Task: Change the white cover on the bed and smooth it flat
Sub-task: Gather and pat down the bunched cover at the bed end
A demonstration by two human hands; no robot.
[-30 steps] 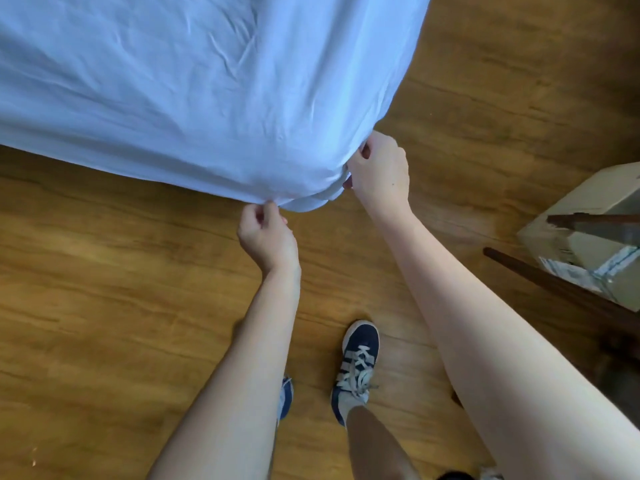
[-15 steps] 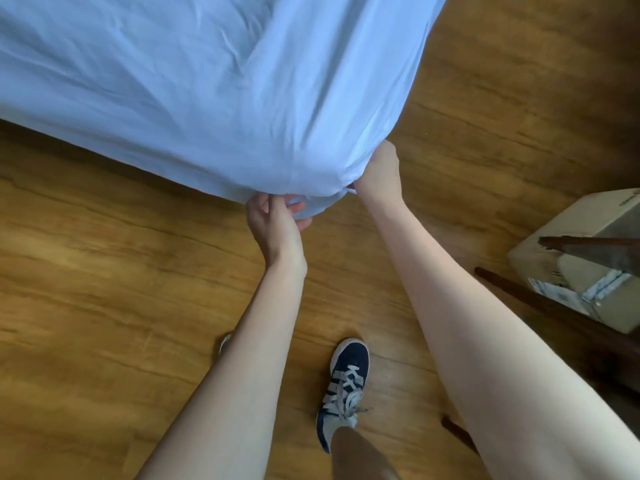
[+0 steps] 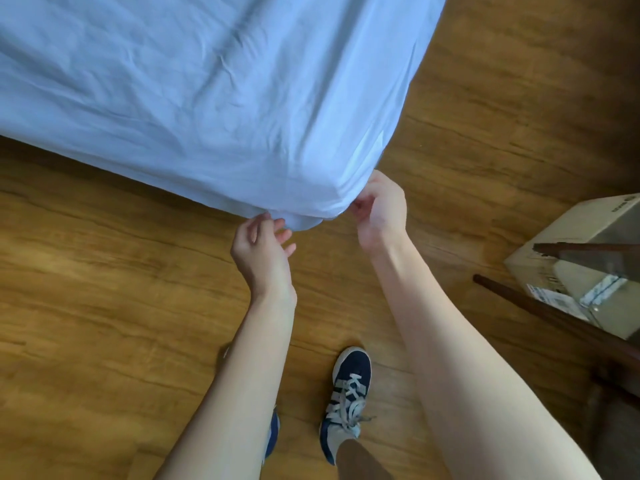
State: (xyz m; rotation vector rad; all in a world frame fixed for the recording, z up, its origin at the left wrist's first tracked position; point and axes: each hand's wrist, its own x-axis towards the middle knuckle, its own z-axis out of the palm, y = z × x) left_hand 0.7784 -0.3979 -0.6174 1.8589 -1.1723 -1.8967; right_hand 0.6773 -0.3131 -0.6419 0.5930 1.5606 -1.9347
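The white cover [image 3: 214, 98] is stretched over the bed's corner, lightly creased, and its hem hangs just above the wooden floor. My right hand [image 3: 381, 209] is at the corner's right side, fingers curled round the bunched hem. My left hand [image 3: 263, 251] is just below the hem on the corner's left. Its fingers are loose and spread, and only the fingertips touch the cloth's edge. The mattress under the cover is hidden.
A cardboard box [image 3: 585, 244] stands on the floor at the right, with dark wooden furniture legs [image 3: 554, 313] slanting in front of it. My navy sneaker [image 3: 346, 400] stands on the wooden floor [image 3: 104, 306] below the hands.
My left hand has loosened its hold on the hem and its fingers have spread. My right hand still holds the corner. The view has shifted slightly up the bed.
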